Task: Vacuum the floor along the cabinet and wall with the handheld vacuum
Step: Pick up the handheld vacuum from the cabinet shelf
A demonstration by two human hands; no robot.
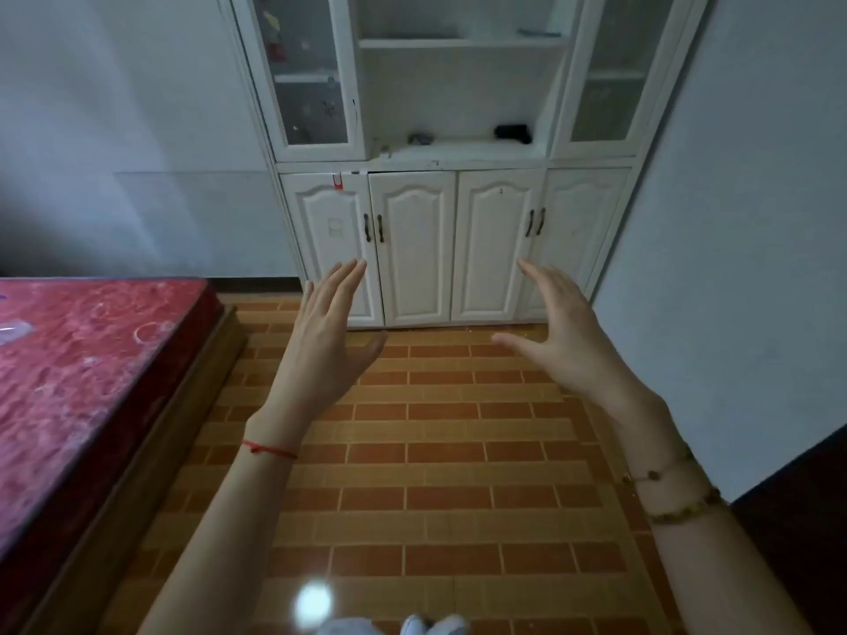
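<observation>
At the bottom edge of the frame, the pale toes of two shoes (431, 625) stand on an orange-brown floor of glossy brick-pattern tiles (449, 474), beside a bright round glare spot (314, 604). Two bare forearms reach up from the lower corners. The left wrist wears a thin red string bracelet (269, 449) and the right wrist wears two beaded bracelets (660, 472).

Mid-frame, the left hand (327, 334) and the right hand (561, 336) are raised over the floor with palms facing each other. Their fingers are straight and spread, and neither hand holds anything.

Along the left edge lies a red patterned mattress on a brown wooden bed frame (82, 368). A dark piece of furniture (802, 520) fills the lower right corner.

Beyond the hands, at upper centre, a tall white wooden cabinet (458, 249) stands on the floor, with four panelled doors below and glass-fronted doors flanking open shelves above. A small black object (512, 132) and a small grey object (420, 138) rest on its middle shelf. A pale wall (137, 153) meets the cabinet on the left, and another pale wall (733, 222) meets it on the right.

Where the handheld vacuum is cannot be told.
</observation>
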